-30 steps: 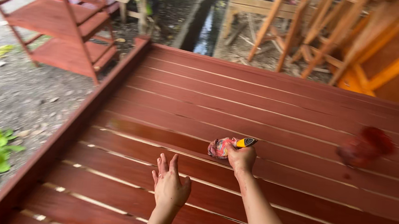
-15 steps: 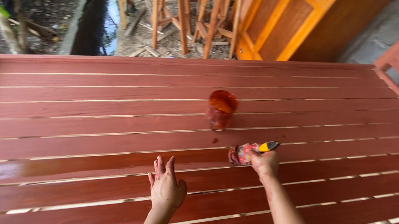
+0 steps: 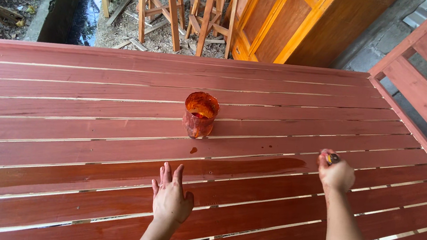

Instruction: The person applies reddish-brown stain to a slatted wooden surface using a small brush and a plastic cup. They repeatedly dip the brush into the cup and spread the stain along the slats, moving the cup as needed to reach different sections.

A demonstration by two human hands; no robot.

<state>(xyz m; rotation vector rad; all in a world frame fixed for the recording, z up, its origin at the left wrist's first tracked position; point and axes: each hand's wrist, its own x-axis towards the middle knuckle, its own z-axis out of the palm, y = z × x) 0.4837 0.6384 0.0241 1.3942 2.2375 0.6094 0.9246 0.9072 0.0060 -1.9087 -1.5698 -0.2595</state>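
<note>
Fingers of the right hand (image 3: 335, 173) wrapped tight round a small brush handle (image 3: 332, 158), left hand (image 3: 170, 199) spread flat on the boards.

Left fingers are apart and pressing palm-down on the red-brown slatted deck (image 3: 67, 116); the right fist sits over a board further right, and only the yellow-and-dark tip of the handle pokes out, so I honestly can't tell what the bristle end looks like. Wet glossy streak (image 3: 251, 165) runs between the two hands. Stain-smeared plastic cup (image 3: 200, 114) stands upright a couple of boards beyond, with a small drip (image 3: 193, 150) just in front of it. Past the deck edge: unpainted wooden frames (image 3: 193, 8) and an orange cabinet (image 3: 285, 22).
</note>
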